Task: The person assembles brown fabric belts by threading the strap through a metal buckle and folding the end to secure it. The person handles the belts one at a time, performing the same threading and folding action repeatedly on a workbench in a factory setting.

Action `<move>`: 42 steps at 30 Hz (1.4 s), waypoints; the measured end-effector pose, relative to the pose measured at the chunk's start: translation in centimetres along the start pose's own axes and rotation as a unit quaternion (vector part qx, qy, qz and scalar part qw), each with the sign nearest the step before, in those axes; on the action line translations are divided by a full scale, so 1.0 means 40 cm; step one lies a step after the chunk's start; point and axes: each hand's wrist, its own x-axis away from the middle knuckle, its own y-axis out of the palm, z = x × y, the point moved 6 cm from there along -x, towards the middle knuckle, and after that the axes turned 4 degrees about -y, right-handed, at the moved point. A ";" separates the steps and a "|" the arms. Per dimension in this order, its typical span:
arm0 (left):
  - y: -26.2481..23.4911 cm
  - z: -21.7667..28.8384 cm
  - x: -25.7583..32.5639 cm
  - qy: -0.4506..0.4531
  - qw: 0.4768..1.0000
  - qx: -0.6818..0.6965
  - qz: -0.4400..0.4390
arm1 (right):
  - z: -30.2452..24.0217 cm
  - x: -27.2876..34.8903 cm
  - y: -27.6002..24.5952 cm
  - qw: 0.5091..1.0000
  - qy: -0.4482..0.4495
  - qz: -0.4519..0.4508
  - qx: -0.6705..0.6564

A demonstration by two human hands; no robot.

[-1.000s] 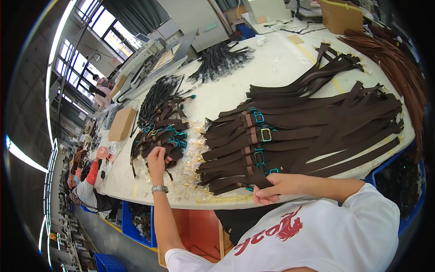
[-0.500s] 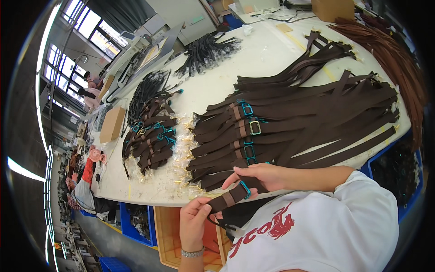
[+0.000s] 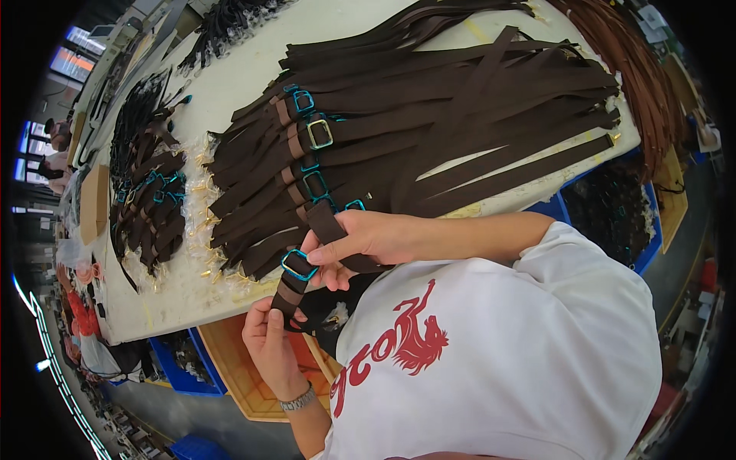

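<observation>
My right hand (image 3: 364, 244) and my left hand (image 3: 270, 345) both hold one dark brown strap (image 3: 326, 224) with a teal-wrapped square buckle (image 3: 298, 264), just off the near edge of the white table (image 3: 230, 84). The right fingers pinch the strap beside the buckle. The left hand, with a metal watch at the wrist, grips the short end below the buckle. Right behind them on the table lies a big stack of the same brown buckled straps (image 3: 429, 115).
A smaller heap of short brown strap pieces (image 3: 149, 207) lies at the table's left, with small gold fittings (image 3: 203, 230) scattered between. An orange crate (image 3: 245, 376) and blue bins (image 3: 172, 364) stand under the near edge. Lighter brown straps (image 3: 636, 84) hang at the right. Other people work far left.
My left hand left the small heap at the left and came down to the table edge. Both hands now hold one strap lifted off the stack's near side, closer to my body.
</observation>
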 end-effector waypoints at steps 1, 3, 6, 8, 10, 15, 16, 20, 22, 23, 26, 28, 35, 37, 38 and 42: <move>0.002 0.004 -0.003 0.003 1.000 -0.007 0.002 | 0.001 -0.003 -0.002 1.000 -0.002 0.000 0.005; 0.005 0.009 -0.005 0.002 1.000 -0.021 0.000 | 0.002 -0.008 -0.011 1.000 -0.005 -0.002 0.014; 0.007 0.013 -0.010 -0.002 0.999 -0.044 -0.004 | -0.016 -0.003 -0.012 0.997 -0.018 0.026 0.075; 0.007 0.007 -0.009 -0.007 0.998 -0.062 -0.003 | -0.021 0.002 -0.003 0.995 -0.029 0.014 0.096; -0.012 -0.007 -0.006 -0.012 0.996 -0.086 0.008 | -0.025 0.005 0.011 0.992 -0.031 0.008 0.122; 0.048 0.011 -0.002 0.007 0.998 -0.061 -0.008 | -0.030 0.017 0.056 0.978 -0.032 -0.009 0.204; 0.069 0.020 -0.003 0.013 0.998 -0.054 -0.020 | -0.030 0.017 0.056 0.975 -0.030 -0.008 0.218; 0.088 0.013 -0.011 0.014 0.993 -0.097 -0.072 | -0.038 0.021 0.061 0.964 -0.023 -0.017 0.265; 0.100 0.008 -0.003 0.034 0.992 -0.109 -0.050 | -0.044 0.029 0.060 0.965 -0.017 -0.004 0.261; 0.098 0.020 -0.008 0.056 0.990 -0.122 -0.030 | -0.052 0.019 0.065 0.968 -0.019 0.000 0.250; 0.133 0.081 0.006 0.181 0.930 -0.314 0.065 | -0.047 0.023 0.038 0.975 0.025 0.047 0.218; 0.151 0.086 0.010 0.316 0.874 -0.359 0.082 | -0.014 0.028 0.031 0.987 0.044 0.075 0.135; 0.195 0.081 0.000 0.400 0.816 -0.402 0.109 | 0.026 0.044 0.024 0.986 0.136 0.099 -0.017; 0.196 0.077 -0.002 0.410 0.806 -0.408 0.125 | 0.037 0.042 0.030 0.981 0.136 0.117 -0.081; 0.198 0.069 -0.006 0.411 0.802 -0.414 0.131 | 0.039 0.047 0.012 0.981 0.120 0.124 -0.093; 0.194 0.049 -0.015 0.402 0.803 -0.415 0.146 | 0.023 0.053 0.007 0.984 0.068 0.153 -0.064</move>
